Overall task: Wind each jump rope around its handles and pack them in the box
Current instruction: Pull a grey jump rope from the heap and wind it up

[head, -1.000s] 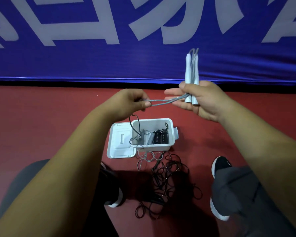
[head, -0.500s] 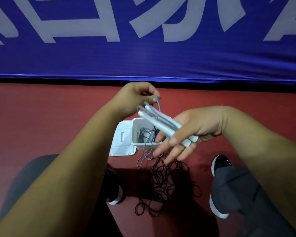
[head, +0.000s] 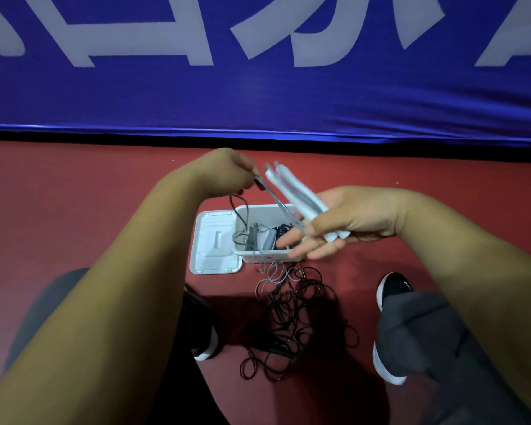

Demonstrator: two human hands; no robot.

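dim indoor light, heavy shadow between legs, soft blur, wide-angle edge curvature

Banner [head: 258, 96], blue, ahead of me: large white characters run across it. All are cut off by the upper edge of view, and I cannot read any of them whole.
My right shoe [head: 394, 289], black: one small white swoosh-shaped mark on the upper. No lettering is legible.
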